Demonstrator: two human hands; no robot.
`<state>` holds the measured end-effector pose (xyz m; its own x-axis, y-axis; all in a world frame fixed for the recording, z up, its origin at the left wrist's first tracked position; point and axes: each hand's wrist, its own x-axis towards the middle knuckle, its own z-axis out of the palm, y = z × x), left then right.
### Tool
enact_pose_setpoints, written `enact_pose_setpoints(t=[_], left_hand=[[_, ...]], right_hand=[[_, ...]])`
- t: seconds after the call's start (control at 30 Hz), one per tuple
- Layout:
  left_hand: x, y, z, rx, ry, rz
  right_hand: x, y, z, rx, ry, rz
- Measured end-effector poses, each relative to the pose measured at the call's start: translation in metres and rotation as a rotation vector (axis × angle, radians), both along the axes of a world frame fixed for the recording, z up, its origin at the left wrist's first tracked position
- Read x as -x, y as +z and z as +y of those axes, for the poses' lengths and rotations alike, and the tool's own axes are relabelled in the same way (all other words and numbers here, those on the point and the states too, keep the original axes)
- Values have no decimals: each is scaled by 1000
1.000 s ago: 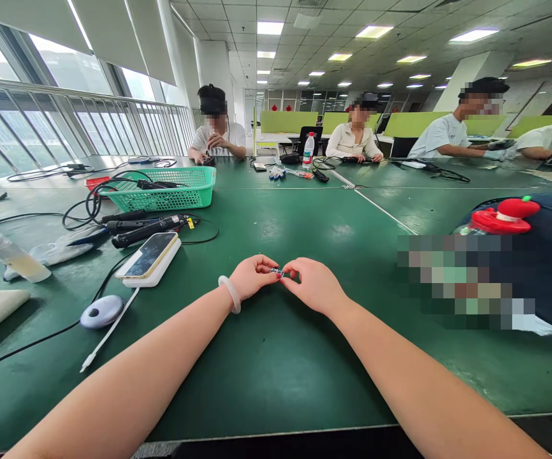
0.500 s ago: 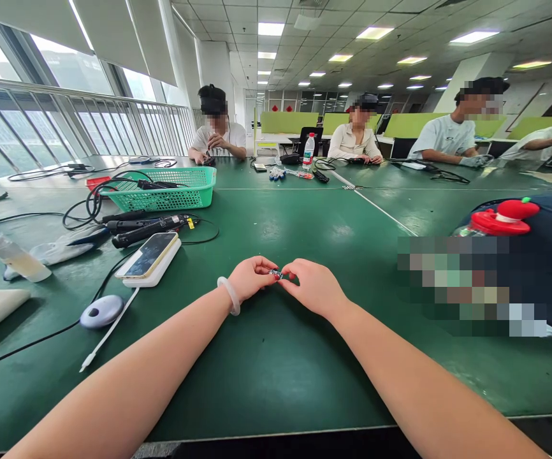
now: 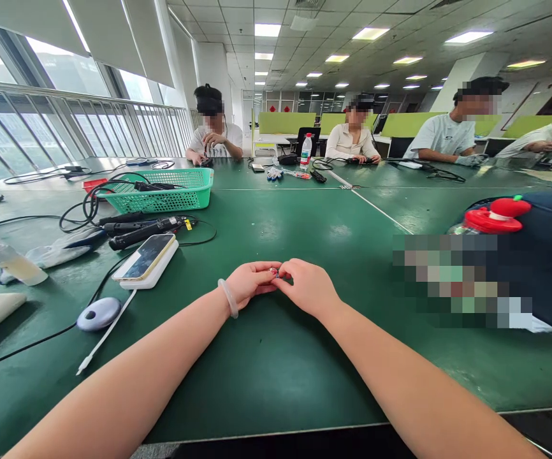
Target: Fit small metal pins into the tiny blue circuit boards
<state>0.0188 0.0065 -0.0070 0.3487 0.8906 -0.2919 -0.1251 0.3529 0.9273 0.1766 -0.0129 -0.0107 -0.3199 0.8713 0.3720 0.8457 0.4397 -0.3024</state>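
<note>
At my far left, a translucent plastic jar with pale yellow contents (image 3: 20, 266) leans over on the dark green tabletop (image 3: 266, 382). Beside it, further right, come a lavender disc with a dark hole (image 3: 98, 314), a gold-edged phone (image 3: 149, 258) on a white slab (image 3: 160, 275), and a mint-green perforated plastic basket (image 3: 175, 201) behind. My left hand (image 3: 251, 280), wearing a milky white bangle (image 3: 229, 298), pinches a tiny silvery object (image 3: 275, 273) at its fingertips. Half a second ago more of its patterned surface showed; now my left fingers reach further beneath and a small glint remains, so I judge the grip is being adjusted. My right hand (image 3: 309, 288) meets it there, thumb and forefinger also pinching the object. Covered this much, its shape I cannot tell. Well to the right sits a red lid with a green tip (image 3: 493, 220).
</note>
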Motion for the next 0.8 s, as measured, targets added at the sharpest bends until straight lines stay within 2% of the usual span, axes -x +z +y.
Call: enact_pose_setpoints(t=[0.17,0.27,0.33,0.43,0.5,0.57,0.63,0.8], left_hand=[[1,-3,2,0,-16,46],[11,-1,9,-80,24,155],[25,2,18,-210,94,381],[58,6,33,-497,275,988],[81,9,40,-574,357,1309],[101,9,45,-565,364,1472],[115,7,48,-502,356,1549],[132,3,52,-418,402,1542]], right_hand=[[6,-5,1,5,20,-61],[3,-6,2,25,8,-28],[-1,-5,4,52,-11,3],[-8,-5,8,110,-43,50],[-12,-5,9,137,-58,74],[-14,-5,10,136,-67,91],[-14,-5,9,119,-73,100],[-12,-5,7,115,-59,108]])
